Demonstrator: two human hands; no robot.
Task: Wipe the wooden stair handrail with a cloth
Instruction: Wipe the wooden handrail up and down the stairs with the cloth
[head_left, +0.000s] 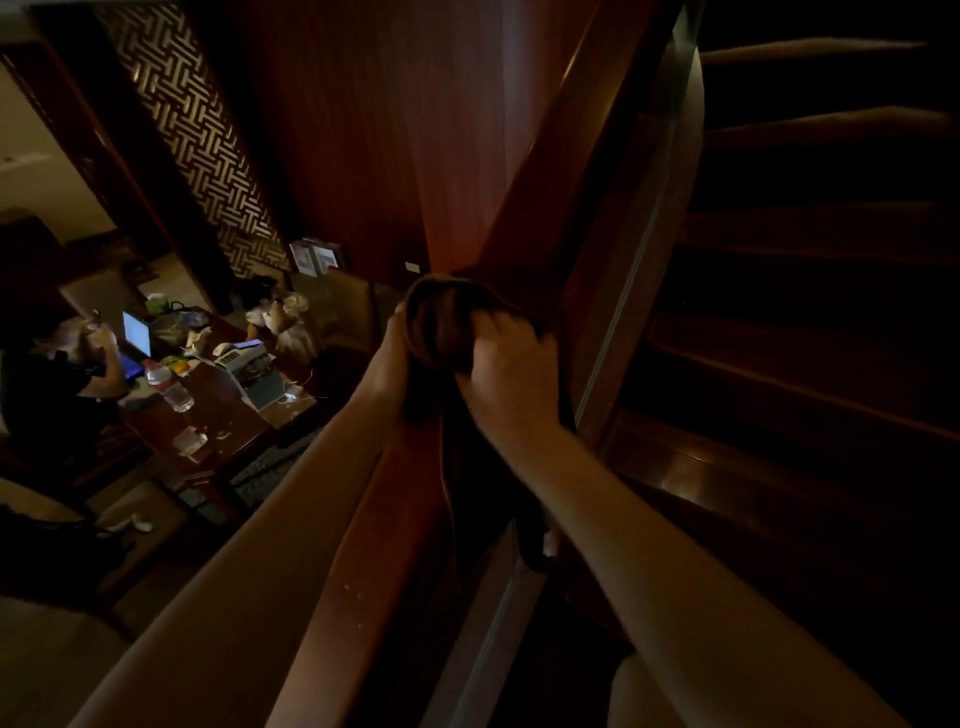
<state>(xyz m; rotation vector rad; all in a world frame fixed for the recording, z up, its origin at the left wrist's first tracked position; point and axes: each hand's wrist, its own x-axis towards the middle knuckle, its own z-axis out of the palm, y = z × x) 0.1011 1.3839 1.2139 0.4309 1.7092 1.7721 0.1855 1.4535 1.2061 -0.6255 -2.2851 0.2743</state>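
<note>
Head view is dim. I see both hands clamped on a dark cloth (447, 327) bunched over the wooden handrail (524, 208), which climbs from near left to far right. My left hand (392, 358) grips the cloth's left side; my right hand (511, 371) curls over its near right side, and a tail of cloth hangs down below. Stairs (810, 332) rise on the right. Far left, below, a desk (228, 415) carries a laptop (136, 332) and a bottle (169, 387).

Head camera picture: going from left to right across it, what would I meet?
Lit laptop screen → water bottle on the table → left hand → dark cloth → right hand → stair steps.
</note>
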